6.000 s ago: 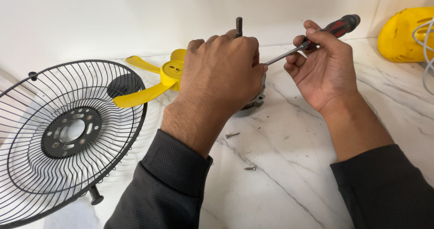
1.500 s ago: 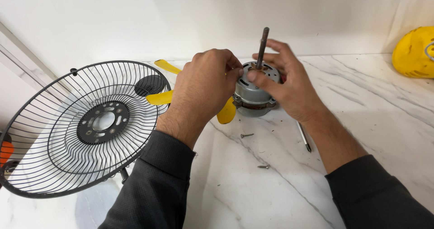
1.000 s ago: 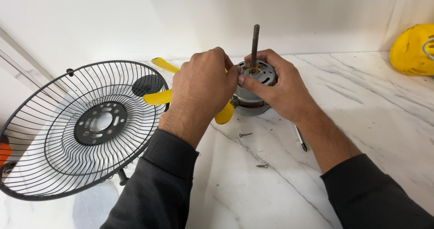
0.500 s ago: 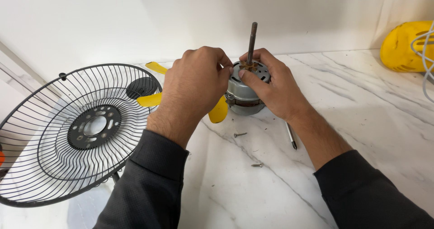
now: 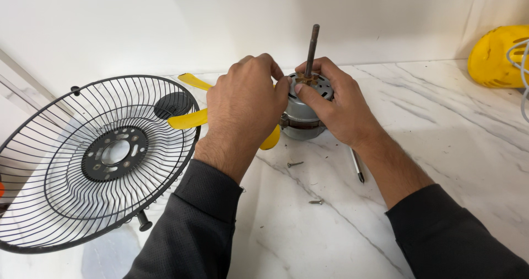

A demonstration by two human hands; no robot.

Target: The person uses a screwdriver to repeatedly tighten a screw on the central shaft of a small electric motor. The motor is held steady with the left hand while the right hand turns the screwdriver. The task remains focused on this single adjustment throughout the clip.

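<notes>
One white marble bench point(image 5: 441, 163), veined in grey and smooth, carries everything. One black wire fan guard point(image 5: 93, 158) lies at the left, round and domed, its thin ribs swirling out from a flat perforated hub plate; a short black foot pokes from its lower rim. One yellow plastic housing point(image 5: 496, 56), rounded and slotted, sits at the far right edge with a white cable looping over it. One yellow fan blade point(image 5: 190, 118), glossy plastic, shows its lobes behind and under the left hand.

One fan motor point(image 5: 300, 116) stands upright on the bench at centre, just right of the guard: a squat grey metal cylinder with a darker band round its waist, a vented top plate, and one long dark steel shaft point(image 5: 312, 47) rising straight from a brass-coloured bushing.

Two hands work it. The left hand point(image 5: 245, 105) curls over the motor's left side, its grip closed against the casing. The right hand point(image 5: 336, 105) wraps the right side, grip clamped on the motor with the thumb across the top plate.

One screwdriver point(image 5: 357, 166) lies partly hidden beneath the right wrist. Two small screws lie loose, one point(image 5: 295, 164) near the motor, one point(image 5: 316, 202) nearer the viewer.
</notes>
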